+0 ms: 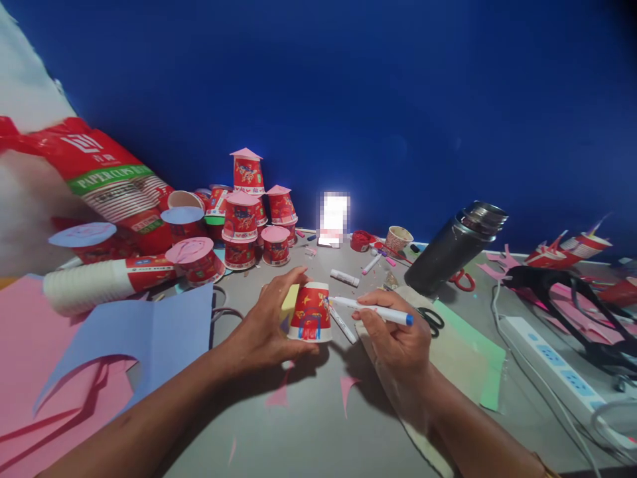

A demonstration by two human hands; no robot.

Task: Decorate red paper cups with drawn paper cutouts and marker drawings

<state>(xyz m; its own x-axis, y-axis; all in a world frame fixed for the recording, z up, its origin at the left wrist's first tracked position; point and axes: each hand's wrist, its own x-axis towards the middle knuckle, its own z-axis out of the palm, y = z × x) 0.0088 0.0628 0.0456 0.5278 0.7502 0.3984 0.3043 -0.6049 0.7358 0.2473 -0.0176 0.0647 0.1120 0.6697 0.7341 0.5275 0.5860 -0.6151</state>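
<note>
My left hand point(266, 325) is wrapped round a red paper cup point(311, 312) that stands upside down on the grey table point(308, 425). The cup has a blue drawn shape near its rim. My right hand point(395, 335) grips a white marker with a blue end point(373, 310), held level, its tip touching the cup's right side. A second white marker point(343, 325) lies on the table just under it.
Several upturned red cups point(241, 219) with pink or blue paper lids are stacked behind. Pink point(30, 358) and blue paper sheets point(149, 338) lie left. A black flask point(455, 249), scissors point(432, 318), green paper point(472, 358), a power strip point(552, 372) and cables sit right.
</note>
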